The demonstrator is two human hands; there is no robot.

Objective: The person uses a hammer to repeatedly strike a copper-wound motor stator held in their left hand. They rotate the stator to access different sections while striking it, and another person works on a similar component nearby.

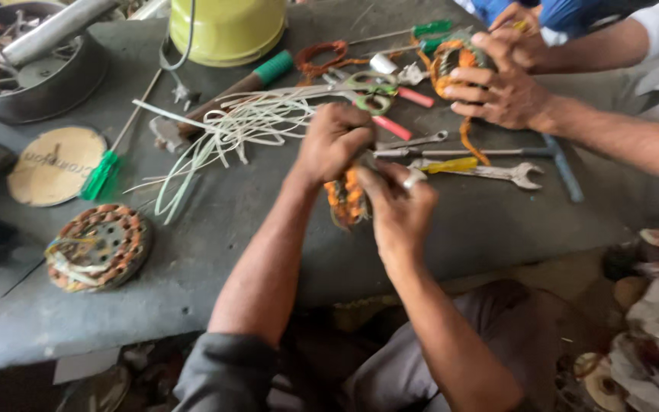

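**Two hands working one orange coil**

Both your hands are closing around the orange wire coil [346, 200] at the near edge of the grey table [215, 229]. Your left hand [335, 141] is gripping its top in a fist, and your right hand [400, 207], ring on one finger, is pinching its side. Just behind are lying white strips [226, 130], scissors [371, 88] and a wrench [497, 172]. Far left is sitting a round copper winding [98, 246]. Across from you, another person's hand [501, 84] is holding a second coil [451, 65].
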